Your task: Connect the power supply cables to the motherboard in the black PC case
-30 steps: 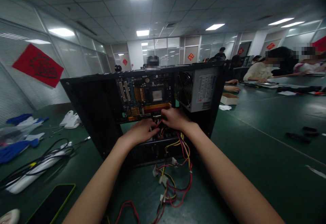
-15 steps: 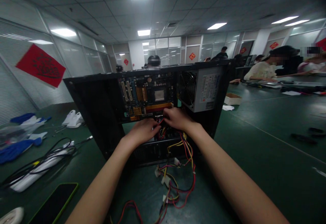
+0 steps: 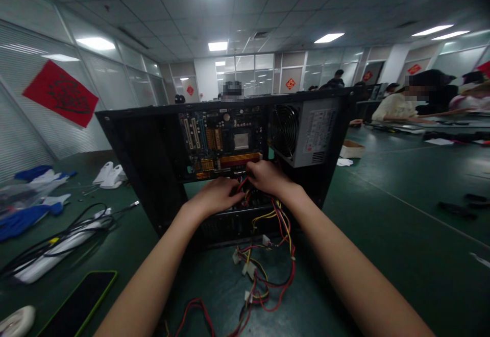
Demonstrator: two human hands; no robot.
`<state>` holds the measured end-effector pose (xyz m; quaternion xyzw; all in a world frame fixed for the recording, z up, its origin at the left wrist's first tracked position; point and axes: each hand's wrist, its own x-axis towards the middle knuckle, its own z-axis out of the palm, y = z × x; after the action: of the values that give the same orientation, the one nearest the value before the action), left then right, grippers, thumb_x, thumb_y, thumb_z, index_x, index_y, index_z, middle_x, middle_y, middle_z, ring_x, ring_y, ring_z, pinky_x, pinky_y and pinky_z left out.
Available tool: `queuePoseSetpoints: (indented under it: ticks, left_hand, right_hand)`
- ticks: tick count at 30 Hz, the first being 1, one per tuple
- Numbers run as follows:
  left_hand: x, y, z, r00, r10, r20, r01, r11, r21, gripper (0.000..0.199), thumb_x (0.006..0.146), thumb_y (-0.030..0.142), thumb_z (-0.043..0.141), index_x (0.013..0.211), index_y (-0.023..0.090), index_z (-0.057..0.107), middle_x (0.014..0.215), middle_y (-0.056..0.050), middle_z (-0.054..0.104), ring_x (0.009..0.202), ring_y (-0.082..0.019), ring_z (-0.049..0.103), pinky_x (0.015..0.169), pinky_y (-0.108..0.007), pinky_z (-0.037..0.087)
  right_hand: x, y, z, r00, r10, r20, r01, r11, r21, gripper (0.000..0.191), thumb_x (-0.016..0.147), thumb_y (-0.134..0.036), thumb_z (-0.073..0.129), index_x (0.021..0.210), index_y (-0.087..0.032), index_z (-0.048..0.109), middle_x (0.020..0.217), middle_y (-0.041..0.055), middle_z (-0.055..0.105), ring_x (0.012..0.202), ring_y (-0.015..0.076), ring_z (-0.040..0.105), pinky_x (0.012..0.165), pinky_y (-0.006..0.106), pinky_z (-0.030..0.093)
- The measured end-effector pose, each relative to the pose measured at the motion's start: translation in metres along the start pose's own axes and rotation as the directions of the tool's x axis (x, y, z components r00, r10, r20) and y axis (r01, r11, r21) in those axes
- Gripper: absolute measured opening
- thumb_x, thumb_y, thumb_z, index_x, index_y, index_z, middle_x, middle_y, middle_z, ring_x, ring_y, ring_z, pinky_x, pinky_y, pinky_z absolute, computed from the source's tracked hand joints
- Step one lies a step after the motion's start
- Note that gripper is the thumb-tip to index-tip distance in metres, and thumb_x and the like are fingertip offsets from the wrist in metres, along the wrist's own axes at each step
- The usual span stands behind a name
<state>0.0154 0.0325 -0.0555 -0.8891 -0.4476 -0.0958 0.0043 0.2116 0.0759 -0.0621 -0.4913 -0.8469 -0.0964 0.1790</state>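
Red wires [image 3: 242, 184] are met by left hand [image 3: 217, 195] and right hand [image 3: 266, 177], fingers curled, inside computer case [image 3: 133, 148], below motherboard [image 3: 226, 139]; grip can't be told. Wires could be strained if tugged unseen; loose cables [image 3: 250, 269] on desk [image 3: 386, 224] could be snagged if case is shifted.

Green-edged phone [image 3: 78, 304] near white power strip [image 3: 40, 266]; red paper sign [image 3: 61, 93] on glass partition [image 3: 23, 135]
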Motion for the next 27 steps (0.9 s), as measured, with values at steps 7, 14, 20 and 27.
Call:
queuePoseSetpoints:
  ticks: [7,14,20,27]
  left_hand:
    - [-0.0012,-0.0011,-0.0008,0.999,-0.032,-0.02,0.032,0.999,0.03,0.032,0.096,0.045,0.051,0.112,0.025,0.07,0.102,-0.007,0.075,0.096,-0.028,0.069,0.076,-0.033,0.049]
    - [-0.0003,-0.003,0.0006,0.999,-0.009,-0.043,0.009,1.0,-0.007,0.032,0.097,0.044,0.051,0.115,0.026,0.071,0.11,-0.006,0.074,0.101,-0.026,0.068,0.083,-0.033,0.049]
    - [-0.0005,-0.0008,-0.0015,0.998,-0.027,-0.058,0.03,0.998,0.063,0.033,0.097,0.046,0.049,0.115,0.03,0.072,0.104,-0.006,0.075,0.097,-0.028,0.069,0.078,-0.034,0.049]
    - [-0.001,0.0018,-0.0035,0.997,-0.031,-0.066,0.037,0.996,0.086,0.037,0.097,0.05,0.047,0.119,0.032,0.071,0.102,-0.006,0.076,0.096,-0.03,0.07,0.075,-0.034,0.049]
  right_hand:
    - [-0.003,-0.0077,-0.0091,0.999,-0.002,0.042,0.006,0.995,-0.095,0.019,0.092,-0.023,0.055,0.107,-0.017,0.066,0.103,0.0142,0.074,0.093,0.0288,0.072,0.069,0.031,0.046]
    - [0.0007,-0.0038,-0.0051,0.999,-0.024,0.038,0.025,0.999,-0.021,0.019,0.091,-0.018,0.054,0.106,-0.016,0.066,0.106,0.0134,0.073,0.099,0.0261,0.07,0.073,0.029,0.047]
    - [0.0008,-0.0048,-0.0035,1.0,0.002,0.029,-0.001,1.0,-0.023,0.023,0.091,-0.021,0.052,0.106,-0.015,0.068,0.105,0.0161,0.073,0.095,0.0281,0.071,0.072,0.031,0.049]
    - [0.0007,-0.0065,-0.0054,1.0,0.004,0.023,-0.003,0.999,-0.039,0.025,0.089,-0.021,0.052,0.102,-0.014,0.072,0.103,0.0177,0.074,0.093,0.0307,0.073,0.071,0.033,0.05]
